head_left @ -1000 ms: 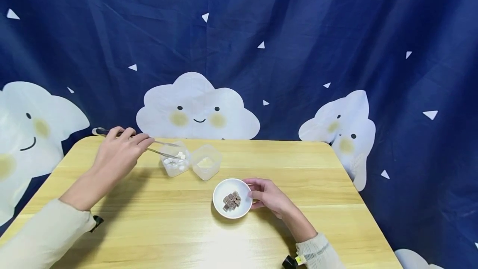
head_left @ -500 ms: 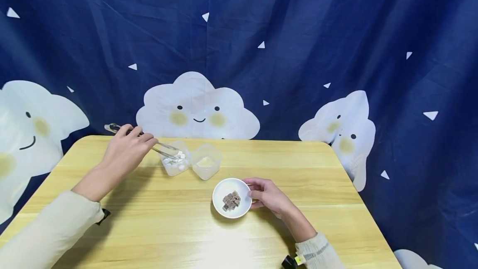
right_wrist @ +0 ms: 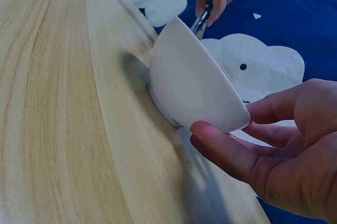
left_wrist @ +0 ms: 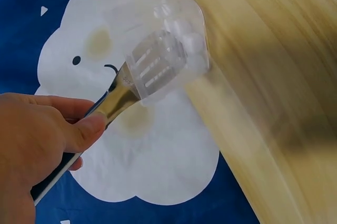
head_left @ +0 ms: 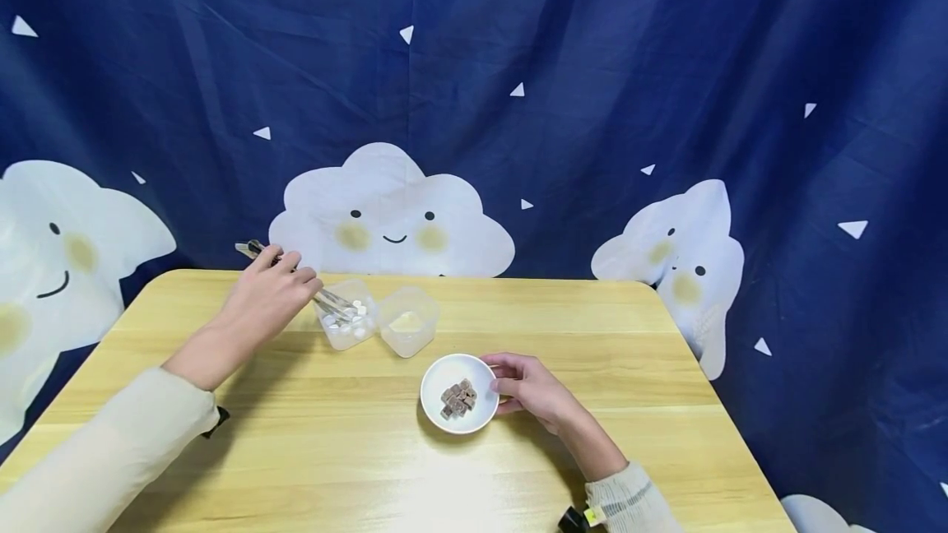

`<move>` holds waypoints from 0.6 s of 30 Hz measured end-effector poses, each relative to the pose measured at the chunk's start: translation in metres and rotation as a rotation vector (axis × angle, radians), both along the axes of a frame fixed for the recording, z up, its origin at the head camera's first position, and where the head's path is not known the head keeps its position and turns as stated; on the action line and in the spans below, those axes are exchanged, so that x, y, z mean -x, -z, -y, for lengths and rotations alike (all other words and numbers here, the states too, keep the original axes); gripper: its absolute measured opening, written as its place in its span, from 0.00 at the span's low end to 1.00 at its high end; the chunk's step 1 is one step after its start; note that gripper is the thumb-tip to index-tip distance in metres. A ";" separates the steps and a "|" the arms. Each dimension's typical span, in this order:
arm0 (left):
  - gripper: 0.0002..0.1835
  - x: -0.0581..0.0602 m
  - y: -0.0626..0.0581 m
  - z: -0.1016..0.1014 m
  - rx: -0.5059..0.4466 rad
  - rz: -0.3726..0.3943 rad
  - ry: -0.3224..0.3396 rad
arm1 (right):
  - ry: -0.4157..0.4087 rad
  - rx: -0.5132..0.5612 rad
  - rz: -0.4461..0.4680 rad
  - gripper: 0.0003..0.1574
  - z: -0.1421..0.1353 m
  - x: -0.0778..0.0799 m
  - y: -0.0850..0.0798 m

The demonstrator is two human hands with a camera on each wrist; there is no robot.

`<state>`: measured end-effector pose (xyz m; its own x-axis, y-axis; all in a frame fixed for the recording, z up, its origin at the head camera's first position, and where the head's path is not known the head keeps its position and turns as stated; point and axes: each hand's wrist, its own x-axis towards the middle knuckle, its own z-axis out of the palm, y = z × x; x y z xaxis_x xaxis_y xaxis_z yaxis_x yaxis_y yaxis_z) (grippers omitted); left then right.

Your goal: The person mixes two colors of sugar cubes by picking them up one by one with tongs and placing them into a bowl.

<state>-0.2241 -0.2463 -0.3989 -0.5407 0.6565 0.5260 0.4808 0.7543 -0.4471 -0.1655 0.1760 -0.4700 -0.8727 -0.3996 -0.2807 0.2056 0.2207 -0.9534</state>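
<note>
My left hand (head_left: pixel 270 298) grips metal tongs (left_wrist: pixel 124 92) with slotted ends and dark handles. Their ends reach down into a clear plastic container (head_left: pixel 345 341) near the table's back edge, among several small white pieces (head_left: pixel 358 308). In the left wrist view, the slotted end overlaps the container wall. A white bowl (right_wrist: pixel 189 77) stands upright on the table, with several brown cubes (head_left: pixel 459 398) in it. At the bowl's right side, my right hand (head_left: pixel 539 391) holds it near the rim between thumb and fingers; the right wrist view shows the thumb low on its outer wall.
A second clear container (head_left: pixel 409 345) with something pale yellow at its bottom stands just right of the first. All of it rests on a light wooden table (head_left: pixel 355 451). A dark blue curtain (head_left: pixel 459 64) with cloud faces hangs behind the back edge.
My left hand has shifted to the right, towards the containers, and the arms of the tongs have come closer together over the white pieces. The right hand and bowl stay put.
</note>
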 end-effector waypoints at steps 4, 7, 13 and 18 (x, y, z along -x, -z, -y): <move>0.13 0.002 0.001 -0.002 0.028 0.016 -0.010 | 0.000 0.000 -0.002 0.31 -0.001 -0.001 -0.001; 0.12 0.004 0.000 -0.005 0.051 0.008 -0.005 | -0.001 0.002 -0.006 0.32 -0.001 -0.001 -0.002; 0.12 0.009 -0.004 -0.010 0.095 -0.023 0.014 | -0.002 0.006 -0.002 0.32 -0.001 -0.001 -0.003; 0.13 0.011 -0.006 -0.013 0.112 -0.026 0.023 | -0.003 0.005 -0.003 0.32 -0.001 0.000 -0.002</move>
<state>-0.2352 -0.2332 -0.3930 -0.5119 0.7244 0.4618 0.4850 0.6874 -0.5407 -0.1651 0.1766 -0.4677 -0.8721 -0.4040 -0.2759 0.2021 0.2162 -0.9552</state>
